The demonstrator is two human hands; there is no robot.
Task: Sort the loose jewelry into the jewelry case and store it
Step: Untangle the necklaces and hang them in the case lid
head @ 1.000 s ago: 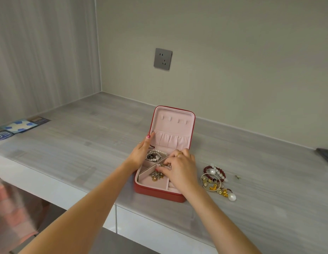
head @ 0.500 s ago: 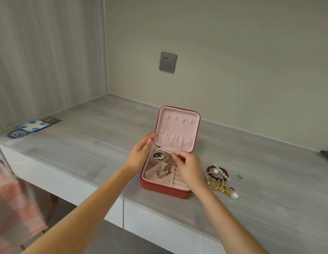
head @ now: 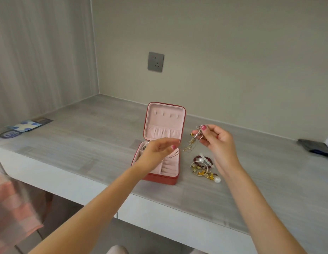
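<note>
Right hand (head: 217, 142): a gold chain (head: 191, 143) is pinched in the curled fingers.
Left hand (head: 157, 152): fingers loose, nothing seen held.
Jewelry case (head: 159, 177): open, under the left fingers.

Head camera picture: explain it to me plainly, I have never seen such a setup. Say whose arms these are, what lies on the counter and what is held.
There is no machine here. A person wears a camera on the head, so you look down along their own two arms. On the grey counter stands a red jewelry case, lid up, pink inside. Beside it lies a pile of loose jewelry: beads, pearls, gold bits. The right hand pinches a tangled gold chain piece, lifted above the counter. The left hand hovers over the case, a thin chain by its fingers.
</note>
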